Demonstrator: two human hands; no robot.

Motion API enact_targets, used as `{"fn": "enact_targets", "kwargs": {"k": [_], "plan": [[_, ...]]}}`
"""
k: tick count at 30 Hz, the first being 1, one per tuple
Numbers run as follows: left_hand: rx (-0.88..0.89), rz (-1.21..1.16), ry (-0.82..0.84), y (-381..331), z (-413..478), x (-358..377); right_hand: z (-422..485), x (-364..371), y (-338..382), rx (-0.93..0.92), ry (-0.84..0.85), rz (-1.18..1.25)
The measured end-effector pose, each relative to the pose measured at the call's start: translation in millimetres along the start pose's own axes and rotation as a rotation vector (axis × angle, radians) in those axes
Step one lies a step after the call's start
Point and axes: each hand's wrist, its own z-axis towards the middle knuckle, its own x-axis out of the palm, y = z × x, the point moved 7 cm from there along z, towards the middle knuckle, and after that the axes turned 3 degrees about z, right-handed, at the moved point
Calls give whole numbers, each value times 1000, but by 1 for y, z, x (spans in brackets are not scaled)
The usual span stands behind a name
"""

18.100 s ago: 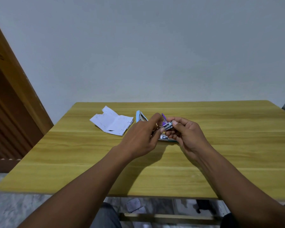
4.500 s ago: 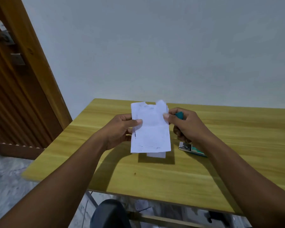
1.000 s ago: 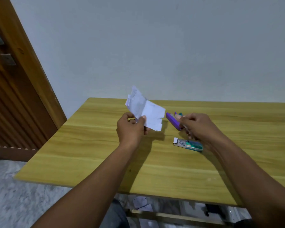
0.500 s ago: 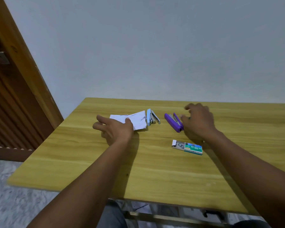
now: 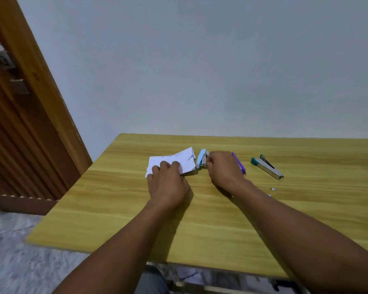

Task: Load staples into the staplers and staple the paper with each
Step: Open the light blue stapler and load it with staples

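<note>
light, rigid blue stapler point(image 5: 200, 159) sits on the desk point(image 5: 200, 225) beside the flimsy paper point(image 5: 187, 161): right hand point(image 5: 222, 169) pinches its metal end, though the sides look surer, while left hand point(image 5: 168, 183) rests loose-fingered on the paper.

We count three staplers on one bench point(image 5: 115, 209): one light-blue stapler point(image 5: 201, 159), one purple stapler point(image 5: 240, 165) partly behind a hand, and one teal stapler point(image 5: 267, 166) with a bare metal body. There is one folded paper point(image 5: 187, 160). One small pale scrap point(image 5: 273, 189) lies loose, too small for us to name. Two hands show: one left hand point(image 5: 168, 185), one right hand point(image 5: 223, 168).
</note>
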Motion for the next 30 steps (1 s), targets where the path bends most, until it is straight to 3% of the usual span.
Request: {"fn": "enact_targets", "kwargs": {"k": [3,8,12,16,21,25,28,30], "plan": [[132,-54,-134,-13,-2,-14,-8,-28,-5,62,-106,198],[486,-316,-18,-53,0,-19,-17,-75,-10,149,-22,319],[459,-539,47,-69,4,-30,-32,-97,-13,122,85,369],[474,-586,39,-73,0,-38,-37,-96,-31,139,89,398],[319,-804,-19,-45,-1,-37,-51,-92,-65,259,91,697],[293,-626,83,-24,-1,-25,-60,-92,-71,181,80,768],[457,-282,86,-31,-12,-23,-63,-93,-69,150,81,797],[541,-233,61,-43,-20,-32,-63,-94,-66,140,71,786]]}}
